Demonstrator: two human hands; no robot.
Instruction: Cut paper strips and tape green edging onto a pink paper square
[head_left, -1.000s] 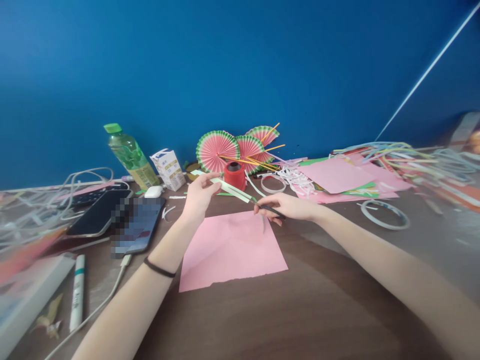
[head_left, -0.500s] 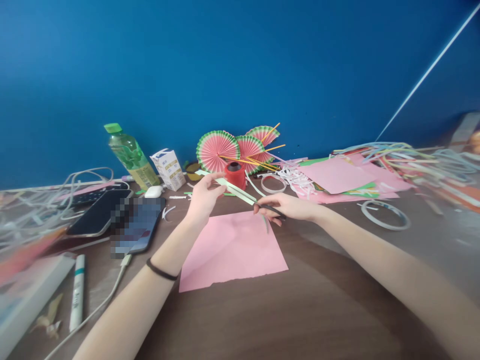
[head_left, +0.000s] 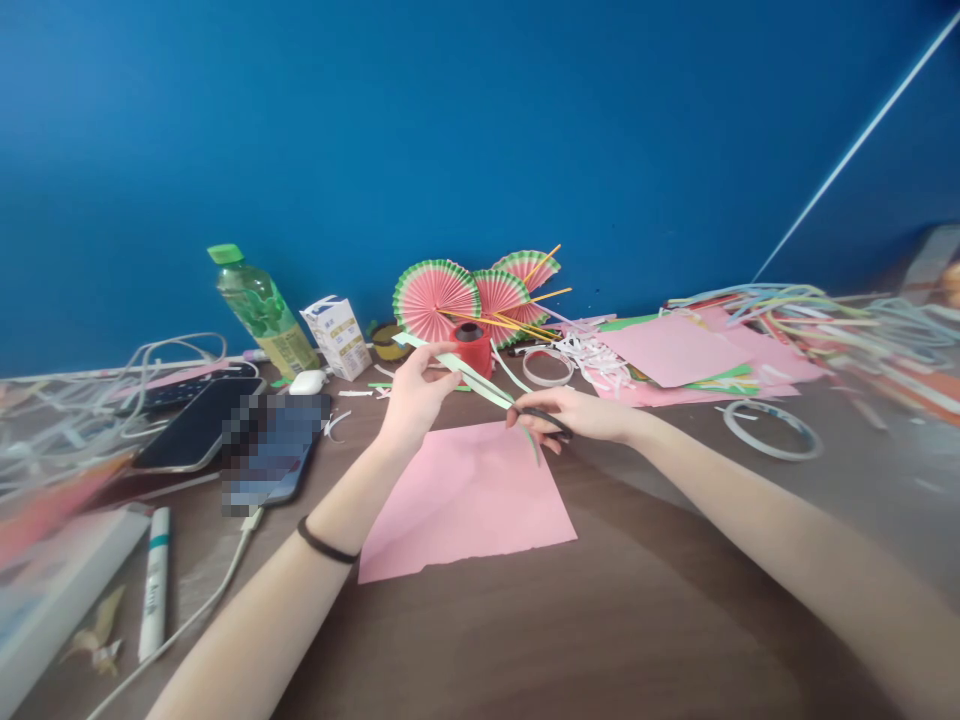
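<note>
Between thumb and fingers my left hand (head_left: 421,392) pinches a pale green paper strip (head_left: 487,391), which slants down to the right. My right hand (head_left: 566,412) is closed around the black handles of a pair of scissors (head_left: 551,420); their blades lie along the strip, partly hidden by it. A thin green sliver (head_left: 531,448) hangs below the scissors. Under both hands a sheet of pink paper (head_left: 466,510) lies flat on the brown table (head_left: 600,630). Just behind the strip stands a red roll (head_left: 474,355) with a dark core.
Folded watermelon-patterned paper fans (head_left: 435,295) stand against the blue wall. On the left are a green bottle (head_left: 262,310), a small carton (head_left: 337,335), two phones (head_left: 277,450) and a marker (head_left: 154,590). To the right lie stacked pink papers (head_left: 675,348) and a clear ring (head_left: 772,430).
My left hand has shifted slightly to the right along the strip. The green sliver below the scissors hangs a little lower. My right hand has barely moved.
</note>
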